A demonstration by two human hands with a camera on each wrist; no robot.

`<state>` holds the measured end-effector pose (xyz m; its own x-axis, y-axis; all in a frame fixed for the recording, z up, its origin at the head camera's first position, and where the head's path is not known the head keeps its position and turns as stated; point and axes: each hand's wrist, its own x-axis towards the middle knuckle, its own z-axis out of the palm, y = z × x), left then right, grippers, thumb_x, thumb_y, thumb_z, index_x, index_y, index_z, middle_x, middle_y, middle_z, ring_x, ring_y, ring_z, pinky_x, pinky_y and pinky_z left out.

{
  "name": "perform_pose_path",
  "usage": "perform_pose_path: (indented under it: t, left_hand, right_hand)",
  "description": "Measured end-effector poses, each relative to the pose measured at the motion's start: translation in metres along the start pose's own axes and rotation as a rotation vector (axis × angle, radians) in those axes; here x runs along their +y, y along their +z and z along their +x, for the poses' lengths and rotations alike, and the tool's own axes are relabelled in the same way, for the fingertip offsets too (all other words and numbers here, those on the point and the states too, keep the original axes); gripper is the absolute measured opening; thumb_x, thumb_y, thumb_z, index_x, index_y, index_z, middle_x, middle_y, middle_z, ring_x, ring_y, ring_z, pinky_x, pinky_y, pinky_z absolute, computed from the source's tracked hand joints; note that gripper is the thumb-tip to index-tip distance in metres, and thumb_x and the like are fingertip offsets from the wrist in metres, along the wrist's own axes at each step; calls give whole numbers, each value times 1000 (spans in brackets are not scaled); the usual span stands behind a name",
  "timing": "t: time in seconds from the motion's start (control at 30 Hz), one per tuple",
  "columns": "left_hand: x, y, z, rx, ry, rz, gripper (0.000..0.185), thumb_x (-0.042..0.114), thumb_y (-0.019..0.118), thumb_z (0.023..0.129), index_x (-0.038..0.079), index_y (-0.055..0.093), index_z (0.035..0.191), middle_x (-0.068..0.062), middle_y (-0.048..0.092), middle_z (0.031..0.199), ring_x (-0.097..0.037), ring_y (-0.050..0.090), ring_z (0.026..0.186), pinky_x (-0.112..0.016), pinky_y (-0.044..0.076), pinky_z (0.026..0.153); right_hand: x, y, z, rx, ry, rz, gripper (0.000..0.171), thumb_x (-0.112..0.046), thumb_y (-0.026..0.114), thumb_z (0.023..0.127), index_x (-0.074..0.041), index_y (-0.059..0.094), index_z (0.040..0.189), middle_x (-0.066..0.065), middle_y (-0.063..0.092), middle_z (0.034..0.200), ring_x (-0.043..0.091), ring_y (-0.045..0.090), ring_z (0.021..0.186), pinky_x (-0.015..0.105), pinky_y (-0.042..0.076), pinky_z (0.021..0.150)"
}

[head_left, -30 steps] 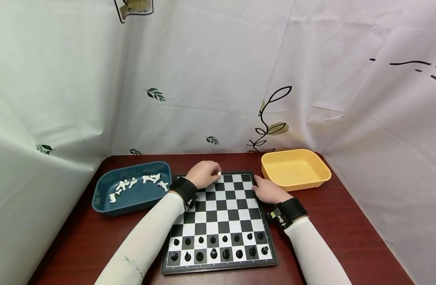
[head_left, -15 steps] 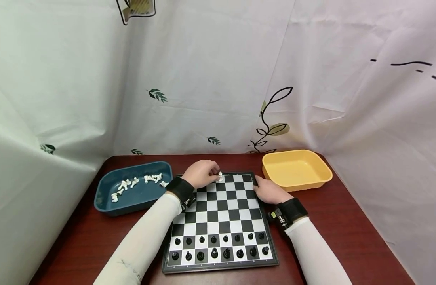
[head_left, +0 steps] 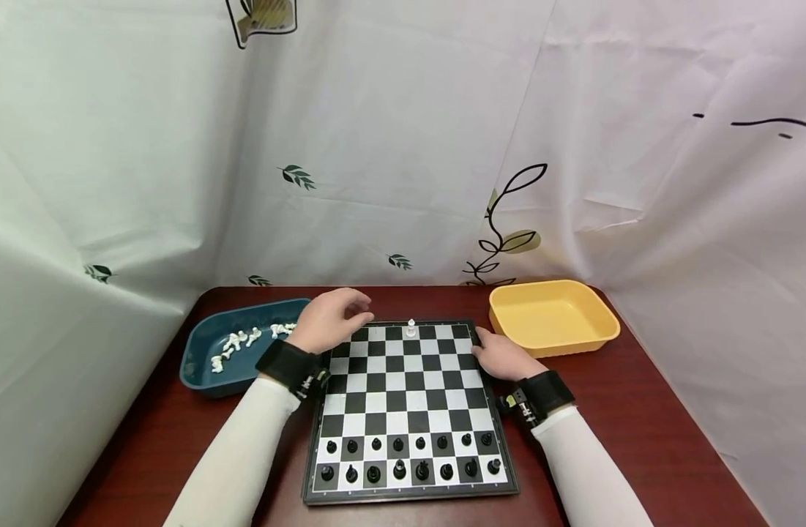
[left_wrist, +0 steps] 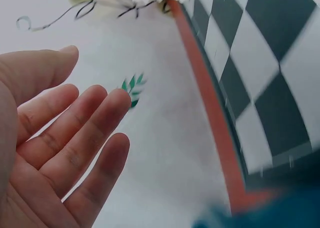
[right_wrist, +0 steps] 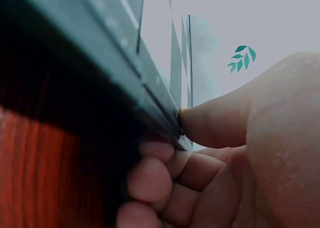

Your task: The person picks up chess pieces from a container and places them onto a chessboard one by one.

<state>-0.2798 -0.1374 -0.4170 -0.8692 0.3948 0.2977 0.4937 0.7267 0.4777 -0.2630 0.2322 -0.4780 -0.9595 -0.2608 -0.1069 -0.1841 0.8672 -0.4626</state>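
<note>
One left hand (head_left: 328, 320) loose, one right hand (head_left: 506, 356) with an apparent edge grip on the chessboard (head_left: 408, 391)

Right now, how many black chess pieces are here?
16 small black chess pieces on the black-and-white checkered board: eight along the near edge, eight one row beyond. The left hand could hide more.
</note>
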Motion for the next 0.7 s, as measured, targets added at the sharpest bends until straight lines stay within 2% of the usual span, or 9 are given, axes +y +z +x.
perform_pose_path:
  t: [0.17,0.33,0.53,0.7]
  left_hand:
    - [-17,-24,-21,77,-42,-4,32,25,82,105,9,78,132,-10,79,122,-27,75,106,-51,61,95]
    - [-38,-45,-37,122,-95,0,32,25,79,107,8,77,134,-13,78,124,-30,75,106,-54,60,93]
    - [-67,-67,-57,149,-189,21,34,26,75,109,8,76,137,-18,76,131,-38,71,112,-60,56,94]
    - [-85,-76,-67,120,-261,35,36,31,73,111,6,75,137,-20,75,130,-38,71,110,-60,57,91]
  right_hand:
    - [3,1,-1,10,-8,17,59,-17,51,115,17,39,162,36,53,158,49,56,146,62,43,121]
    - [8,2,-2,47,-16,22,56,-16,49,115,16,42,161,35,53,159,50,54,146,63,43,121]
    - [9,9,-4,107,-20,12,53,-16,47,115,14,48,159,34,56,157,51,57,143,64,44,118]
    - [11,14,-3,145,-14,24,52,-16,48,115,13,51,157,33,59,155,50,60,141,64,46,116]
